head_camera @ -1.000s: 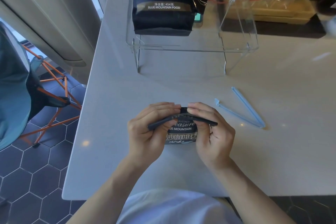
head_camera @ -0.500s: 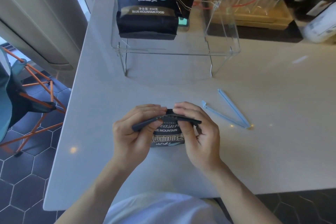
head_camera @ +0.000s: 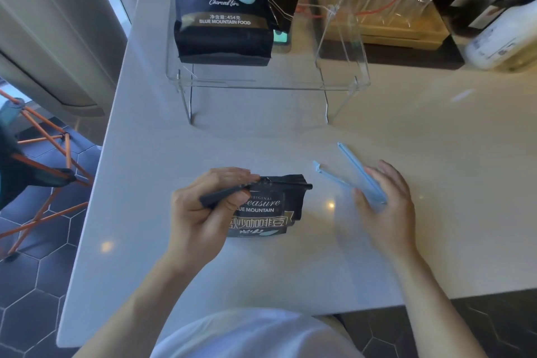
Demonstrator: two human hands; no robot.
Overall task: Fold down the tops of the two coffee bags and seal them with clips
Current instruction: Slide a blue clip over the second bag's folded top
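While the left hand point(head_camera: 200, 212) grips the dark clip point(head_camera: 255, 190) across the folded top of the small coffee bag point(head_camera: 267, 209) at the centre of the frame, the right hand point(head_camera: 383, 206), fingers spread and blurred, reaches over the open blue clip point(head_camera: 348, 171). So one bag seems nearly sealed. The second bag point(head_camera: 222, 23), upper centre on a clear shelf point(head_camera: 261, 84), looks not yet clipped. The pale counter point(head_camera: 436, 168) ends at the left, above dark hexagon floor tiles point(head_camera: 35, 285).
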